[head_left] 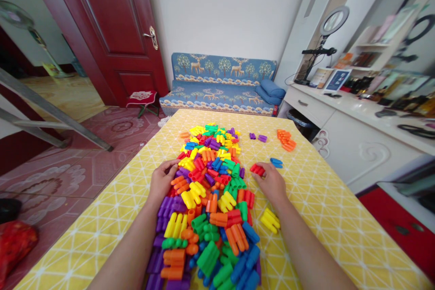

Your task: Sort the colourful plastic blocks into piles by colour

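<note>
A long heap of plastic building blocks (209, 181), made of joined bullet-shaped tubes in red, yellow, orange, green, blue and purple, runs down the middle of the table. My left hand (163, 180) rests at the heap's left side, thumb and forefinger apart, tips against the blocks; I see nothing held in it. Right of the heap, my right hand (273, 183) pinches a red building block (257, 170) between thumb and fingers. Just beyond that hand lies a blue block (276, 162). Closer to me, a yellow block (270, 220) lies beside my right forearm.
Several orange blocks (286, 140) form a group at the far right of the yellow-patterned tablecloth (316, 199). Two purple blocks (262, 138) lie left of them. Behind stands a blue sofa (217, 93); a white dresser (367, 136) is at right, a red stool (142, 98) at left.
</note>
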{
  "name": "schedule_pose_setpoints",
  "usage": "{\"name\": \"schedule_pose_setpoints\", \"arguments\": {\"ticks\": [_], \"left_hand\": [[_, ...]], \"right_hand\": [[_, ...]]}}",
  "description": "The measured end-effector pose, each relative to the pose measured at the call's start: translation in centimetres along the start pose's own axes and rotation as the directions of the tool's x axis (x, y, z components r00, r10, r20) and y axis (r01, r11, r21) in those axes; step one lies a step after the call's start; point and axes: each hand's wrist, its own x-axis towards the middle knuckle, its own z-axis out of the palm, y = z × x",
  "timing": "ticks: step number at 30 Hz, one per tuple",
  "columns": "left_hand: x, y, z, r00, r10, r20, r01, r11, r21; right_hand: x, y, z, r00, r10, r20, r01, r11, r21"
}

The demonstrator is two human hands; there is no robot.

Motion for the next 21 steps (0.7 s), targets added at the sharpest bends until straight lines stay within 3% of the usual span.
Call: {"name": "schedule_pose_setpoints", "arguments": {"ticks": [21], "left_hand": [[-0.1, 0.38, 0.09, 1.0, -0.006, -0.004, 0.006, 1.0, -0.008]], "right_hand": [[0.05, -0.04, -0.03, 1.0, 0.011, 0.013, -0.011, 1.0, 0.0]]}}
